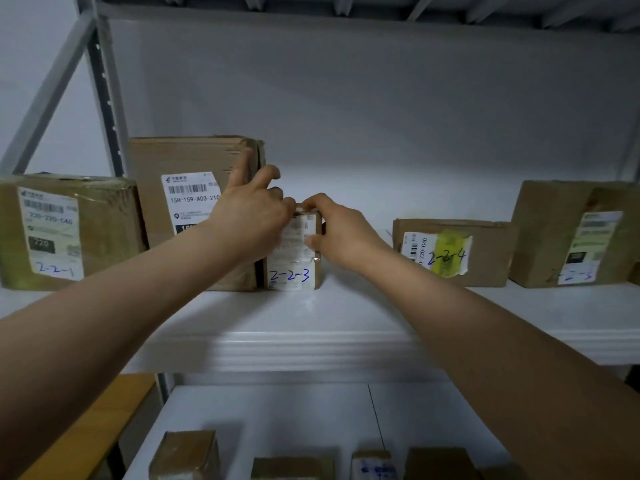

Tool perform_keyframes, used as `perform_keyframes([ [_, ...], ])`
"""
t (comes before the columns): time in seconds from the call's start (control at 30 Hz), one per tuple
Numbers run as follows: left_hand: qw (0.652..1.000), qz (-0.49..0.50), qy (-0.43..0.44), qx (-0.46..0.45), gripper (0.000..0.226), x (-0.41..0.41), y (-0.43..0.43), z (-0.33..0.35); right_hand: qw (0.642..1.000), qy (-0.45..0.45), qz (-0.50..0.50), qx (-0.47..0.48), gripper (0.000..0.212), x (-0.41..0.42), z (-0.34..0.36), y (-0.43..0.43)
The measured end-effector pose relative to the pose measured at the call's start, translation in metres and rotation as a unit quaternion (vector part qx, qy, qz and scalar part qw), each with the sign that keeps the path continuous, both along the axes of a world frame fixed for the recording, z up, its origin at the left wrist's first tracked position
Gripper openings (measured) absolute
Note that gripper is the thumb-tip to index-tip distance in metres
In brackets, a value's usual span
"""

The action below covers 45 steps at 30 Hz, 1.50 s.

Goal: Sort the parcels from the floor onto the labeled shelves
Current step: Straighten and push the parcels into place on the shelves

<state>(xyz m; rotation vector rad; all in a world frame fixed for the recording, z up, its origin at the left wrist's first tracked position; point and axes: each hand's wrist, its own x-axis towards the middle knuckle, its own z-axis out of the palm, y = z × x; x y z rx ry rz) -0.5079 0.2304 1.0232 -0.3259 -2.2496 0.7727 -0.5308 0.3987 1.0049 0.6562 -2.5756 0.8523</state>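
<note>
Gripping the small parcel (294,265) from both sides, the two hands held it upright on the white shelf (311,341). The left hand (251,213) curled over its upper left corner, with one finger raised against the tall box (187,161) just behind. The right hand (341,233) pinched the upper right edge, fingers over the top and thumb on the labelled front. Below the grip the label read 2-2-3 in blue. Farther left of the grip sat a box marked 2-2-1 (69,230). Right of the grip, apart, stood a flat box marked 2-2-4 (485,251), and beyond it a larger box (554,230). Beneath the grip, a lower shelf (277,410) carried more parcels (185,455).
</note>
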Motion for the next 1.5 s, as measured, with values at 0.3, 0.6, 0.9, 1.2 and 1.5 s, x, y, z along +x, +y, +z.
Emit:
perform_keyframes([
  [0.3, 0.976, -0.162, -0.029, 0.144, 0.059, -0.011, 0.1, 0.006, 0.991, 0.067, -0.112, 0.018, 0.04, 0.001, 0.016, 0.097],
  [0.6, 0.949, -0.183, -0.15, 0.21, 0.058, -0.052, 0.175, -0.018, 0.969, 0.024, -0.198, 0.143, 0.058, -0.013, 0.001, 0.207],
  [0.9, 0.972, -0.135, -0.136, 0.135, 0.025, -0.053, 0.135, 0.005, 0.985, 0.017, -0.084, 0.15, 0.04, -0.023, 0.015, 0.181],
  [1.2, 0.985, -0.061, -0.127, 0.095, 0.028, -0.04, 0.092, 0.014, 0.988, 0.027, -0.035, 0.146, 0.041, -0.03, 0.016, 0.132],
  [1.5, 0.984, -0.068, -0.125, 0.11, 0.032, -0.041, 0.086, 0.012, 0.989, 0.03, -0.044, 0.14, 0.043, -0.031, 0.014, 0.126],
])
